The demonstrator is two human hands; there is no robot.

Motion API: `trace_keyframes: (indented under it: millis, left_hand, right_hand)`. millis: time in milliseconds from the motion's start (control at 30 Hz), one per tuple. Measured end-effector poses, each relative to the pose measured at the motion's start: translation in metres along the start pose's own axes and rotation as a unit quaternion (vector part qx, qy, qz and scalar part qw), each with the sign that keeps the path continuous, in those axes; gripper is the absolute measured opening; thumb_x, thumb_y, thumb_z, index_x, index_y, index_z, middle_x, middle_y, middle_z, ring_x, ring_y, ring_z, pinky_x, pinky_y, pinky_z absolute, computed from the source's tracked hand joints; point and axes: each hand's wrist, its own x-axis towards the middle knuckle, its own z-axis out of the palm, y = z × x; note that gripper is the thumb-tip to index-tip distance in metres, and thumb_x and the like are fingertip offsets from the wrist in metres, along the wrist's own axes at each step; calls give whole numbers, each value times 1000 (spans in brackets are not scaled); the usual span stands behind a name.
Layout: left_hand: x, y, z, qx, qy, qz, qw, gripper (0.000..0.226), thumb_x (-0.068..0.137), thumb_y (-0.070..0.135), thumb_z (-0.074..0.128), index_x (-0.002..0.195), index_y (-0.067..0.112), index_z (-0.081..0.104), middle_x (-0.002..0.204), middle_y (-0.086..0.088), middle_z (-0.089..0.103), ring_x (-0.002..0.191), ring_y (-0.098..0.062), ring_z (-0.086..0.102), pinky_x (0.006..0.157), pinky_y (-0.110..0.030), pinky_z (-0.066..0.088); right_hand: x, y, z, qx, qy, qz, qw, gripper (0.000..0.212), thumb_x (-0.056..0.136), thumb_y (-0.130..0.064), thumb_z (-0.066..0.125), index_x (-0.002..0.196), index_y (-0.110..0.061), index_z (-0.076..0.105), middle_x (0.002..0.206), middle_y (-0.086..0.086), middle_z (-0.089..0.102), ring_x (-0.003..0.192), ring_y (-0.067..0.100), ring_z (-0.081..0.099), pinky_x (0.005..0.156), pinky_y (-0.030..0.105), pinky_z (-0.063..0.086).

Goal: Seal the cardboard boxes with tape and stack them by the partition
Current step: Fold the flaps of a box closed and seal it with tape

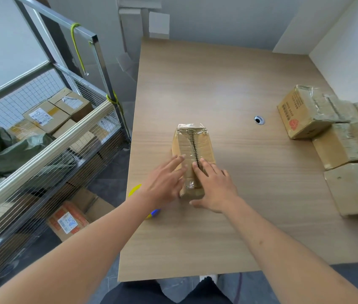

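Both hands, left [164, 183] and right [214, 187], press flat-fingered on a tape-wrapped brown cardboard box [192, 150] on the pale wooden tabletop [228, 227]; sealed boxes [336, 141] lie far right.

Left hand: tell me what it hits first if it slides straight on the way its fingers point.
The left hand points up and to the right, its straight fingers already on the taped cardboard box. Going straight on, it would slide along the box top to the tape seam, probably brushing the right hand; depth is unclear.
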Motion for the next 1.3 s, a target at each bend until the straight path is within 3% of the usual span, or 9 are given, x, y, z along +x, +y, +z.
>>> trace_keyframes:
  millis: [133,300,467,533,633,767,933,1133,1300]
  left_hand:
    - [4,20,19,29,-49,5,998,56,105,40,51,152,10,47,165,-7,33,156,-21,20,121,-44,31]
    - [-10,57,37,42,-64,-9,997,79,99,62,49,160,13,33,170,-1,14,158,-12,-1,124,-23,3]
    - [-19,75,47,31,-63,-36,997,77,99,51,58,161,17,27,171,2,4,157,-12,-7,128,-34,14]
    - [-21,75,49,33,-60,-34,997,76,99,46,60,161,16,28,171,1,5,158,-14,-5,128,-35,16]
    - [-24,71,52,58,-50,-20,997,76,98,44,63,161,18,28,171,1,8,158,-15,-1,125,-35,23]
    - [-27,62,66,128,-21,26,991,71,103,45,50,160,10,28,170,-13,12,158,-29,6,125,-42,24]
    - [-26,51,75,222,-31,66,972,78,106,42,49,160,-1,15,169,-22,5,157,-39,0,124,-53,23]
    - [-29,54,78,222,-33,49,973,78,105,43,43,161,-1,13,170,-20,3,157,-36,-4,126,-51,19]
    - [-28,58,74,224,-52,37,972,79,105,43,44,162,1,9,170,-17,-2,157,-34,-9,128,-47,11]
  right_hand:
    - [-16,27,2,-4,6,-67,998,96,85,-73,55,161,-34,14,166,0,14,150,23,21,114,42,28]
    - [-35,65,10,-16,-12,-141,990,95,87,-74,51,162,-28,15,163,5,16,146,28,22,115,45,32]
    - [-43,93,28,-2,10,-199,980,77,100,-65,38,163,-30,13,170,2,6,149,27,19,117,46,31]
    - [-44,96,37,8,59,-212,975,75,99,-64,43,161,-27,24,168,4,19,145,28,31,111,47,39]
    - [-44,100,58,-9,195,-238,952,69,96,-60,53,153,-21,45,158,9,42,132,30,52,98,44,51]
    - [-39,102,79,19,263,-249,932,65,102,-61,40,152,-20,47,158,8,43,132,30,51,103,42,49]
    - [-38,102,82,49,274,-243,929,66,99,-61,49,152,-22,47,157,5,45,134,28,48,108,42,45]
    - [-45,88,83,126,270,-191,935,67,95,-65,51,147,-23,54,154,5,48,134,29,48,113,42,42]
    - [-42,89,78,121,249,-217,936,69,95,-61,49,149,-19,51,154,8,47,136,29,42,117,40,36]
